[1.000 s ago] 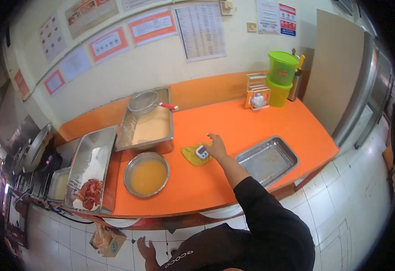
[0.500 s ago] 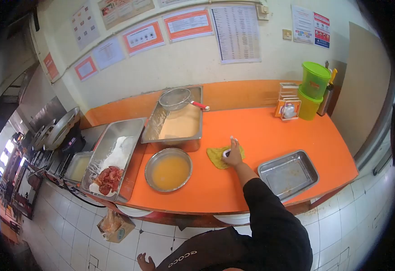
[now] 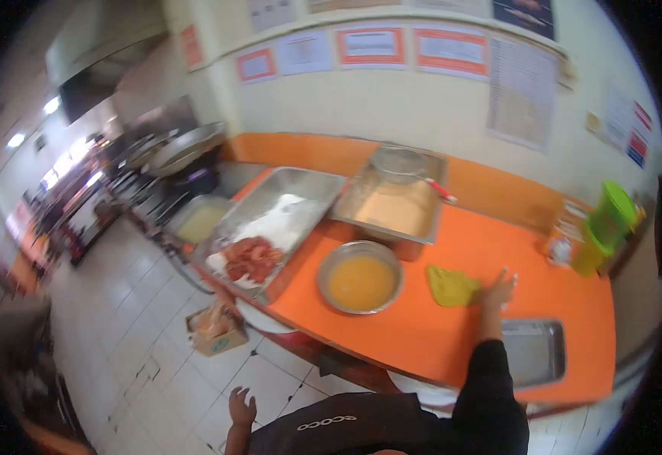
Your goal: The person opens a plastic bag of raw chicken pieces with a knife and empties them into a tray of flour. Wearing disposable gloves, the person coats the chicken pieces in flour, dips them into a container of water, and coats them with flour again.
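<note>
My right hand [image 3: 500, 290] is over the orange table, just right of a crumpled yellow-green cloth [image 3: 452, 287]. It is blurred, with whitish patches at its fingers, and I cannot make out whether something lies under or in it. The small white timer does not show clearly. My left hand [image 3: 242, 408] hangs low over the floor, empty, with its fingers apart. A round steel bowl of orange-yellow liquid [image 3: 361, 279] stands left of the cloth. Below and right of my right hand lies a shallow metal tray [image 3: 560, 353].
At the left, a steel pan [image 3: 312, 180] holds white powder and red meat pieces. Behind the bowl, another pan [image 3: 438, 216] holds pale orange contents, with a red-handled strainer [image 3: 400, 163] on it. Green tubs [image 3: 611, 216] stand far right. A cardboard box [image 3: 221, 343] sits on the floor.
The view has swung left. My right hand was on the timer over the cloth; now it is right of the cloth, and the timer no longer shows there.
</note>
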Demonstrator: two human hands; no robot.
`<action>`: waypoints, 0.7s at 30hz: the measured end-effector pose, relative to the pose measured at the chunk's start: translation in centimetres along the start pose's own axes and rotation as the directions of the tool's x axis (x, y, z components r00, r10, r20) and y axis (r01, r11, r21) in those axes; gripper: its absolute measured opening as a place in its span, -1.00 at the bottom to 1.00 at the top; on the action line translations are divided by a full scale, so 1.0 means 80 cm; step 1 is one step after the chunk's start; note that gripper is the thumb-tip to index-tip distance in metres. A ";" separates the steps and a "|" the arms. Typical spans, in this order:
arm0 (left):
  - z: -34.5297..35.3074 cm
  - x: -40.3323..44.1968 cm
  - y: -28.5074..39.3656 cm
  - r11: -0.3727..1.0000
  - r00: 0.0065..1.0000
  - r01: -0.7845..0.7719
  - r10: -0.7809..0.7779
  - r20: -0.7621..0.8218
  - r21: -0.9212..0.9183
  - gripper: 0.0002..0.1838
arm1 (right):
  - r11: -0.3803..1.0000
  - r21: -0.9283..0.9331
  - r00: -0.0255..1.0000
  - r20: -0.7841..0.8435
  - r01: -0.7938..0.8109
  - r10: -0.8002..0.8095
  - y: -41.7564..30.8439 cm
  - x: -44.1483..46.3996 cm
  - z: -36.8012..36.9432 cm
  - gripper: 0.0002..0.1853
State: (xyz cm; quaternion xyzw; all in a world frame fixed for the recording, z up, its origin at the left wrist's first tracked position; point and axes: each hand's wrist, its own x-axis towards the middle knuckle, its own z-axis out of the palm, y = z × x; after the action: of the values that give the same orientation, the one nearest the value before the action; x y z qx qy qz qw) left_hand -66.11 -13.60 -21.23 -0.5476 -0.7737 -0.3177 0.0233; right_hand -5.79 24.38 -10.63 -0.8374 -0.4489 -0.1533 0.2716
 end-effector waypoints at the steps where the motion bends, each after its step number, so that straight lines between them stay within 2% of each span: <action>1: -0.003 0.007 0.008 1.000 0.999 0.029 -0.029 0.016 -0.002 -0.67 | 0.986 -0.016 0.979 -0.123 0.164 -0.164 -0.003 -0.002 0.014 -0.11; 3: 0.001 0.026 0.027 0.997 0.999 0.051 -0.050 0.020 -0.054 -0.68 | 0.844 0.208 0.864 -0.230 0.494 -0.448 -0.024 -0.027 0.052 -0.23; 5: 0.016 0.051 0.047 0.990 1.000 0.002 0.002 0.031 -0.141 -0.69 | 0.730 0.113 0.738 -0.091 0.675 -0.669 -0.030 -0.074 0.111 -0.43; 7: 0.028 0.079 0.088 0.974 0.993 -0.106 0.116 0.038 -0.199 -0.73 | 0.782 0.325 0.814 0.057 0.532 -0.577 -0.058 -0.083 0.086 -0.65; 9: 0.062 0.108 0.116 0.901 0.958 -0.200 0.263 0.118 -0.385 -0.70 | 0.809 0.464 0.846 0.204 0.360 -0.493 -0.069 -0.099 0.046 -0.77; 10: 0.044 0.136 0.187 0.842 0.897 -0.145 0.333 0.291 -0.519 -0.67 | 0.803 0.524 0.848 0.255 0.282 -0.465 -0.079 -0.114 0.038 -0.79; 11: 0.043 0.141 0.220 0.817 0.868 -0.076 0.337 0.366 -0.572 -0.67 | 0.800 0.567 0.849 0.309 0.198 -0.428 -0.082 -0.120 0.023 -0.79; 12: 0.045 0.148 0.242 0.786 0.831 -0.003 0.346 0.436 -0.618 -0.66 | 0.715 0.698 0.844 0.405 -0.037 -0.352 -0.091 -0.135 -0.019 -0.80; 13: 0.051 0.155 0.261 0.757 0.800 -0.012 0.400 0.448 -0.654 -0.63 | 0.582 0.767 0.808 0.510 -0.272 -0.295 -0.100 -0.151 -0.053 -0.81; 14: 0.058 0.160 0.280 0.725 0.764 -0.016 0.453 0.459 -0.689 -0.59 | 0.450 0.765 0.720 0.619 -0.461 -0.315 -0.096 -0.165 -0.041 -0.81; 15: 0.063 0.162 0.299 0.695 0.786 -0.094 0.491 0.376 -0.713 -0.56 | 0.312 0.705 0.611 0.709 -0.637 -0.352 -0.089 -0.179 -0.029 -0.79; 16: 0.069 0.162 0.318 0.664 0.799 -0.170 0.526 0.293 -0.728 -0.52 | 0.202 0.613 0.461 0.738 -0.764 -0.493 -0.100 -0.193 -0.056 -0.73; 17: 0.076 0.162 0.338 0.602 0.783 -0.348 0.608 0.131 -0.719 -0.49 | 0.115 0.477 0.307 0.713 -0.872 -0.630 -0.118 -0.213 -0.100 -0.66; 18: 0.081 0.163 0.357 0.527 0.733 -0.515 0.680 -0.029 -0.675 -0.46 | 0.047 0.296 0.206 0.760 -0.954 -0.617 -0.146 -0.231 -0.156 -0.64; 19: 0.079 0.159 0.376 0.550 0.793 -0.420 0.609 0.002 -0.722 -0.47 | -0.025 0.103 0.097 0.786 -0.994 -0.611 -0.167 -0.245 -0.195 -0.62; 21: 0.070 0.153 0.407 0.561 0.885 -0.221 0.460 0.078 -0.798 -0.49 | -0.098 0.038 0.096 0.703 -0.994 -0.705 -0.177 -0.262 -0.192 -0.62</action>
State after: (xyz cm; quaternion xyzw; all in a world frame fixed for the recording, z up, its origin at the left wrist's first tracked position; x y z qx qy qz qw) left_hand -41.20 5.96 -5.78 -0.6830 -0.4362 -0.5254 -0.2593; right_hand -29.36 7.61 -4.26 -0.2527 -0.1674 0.8576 0.4156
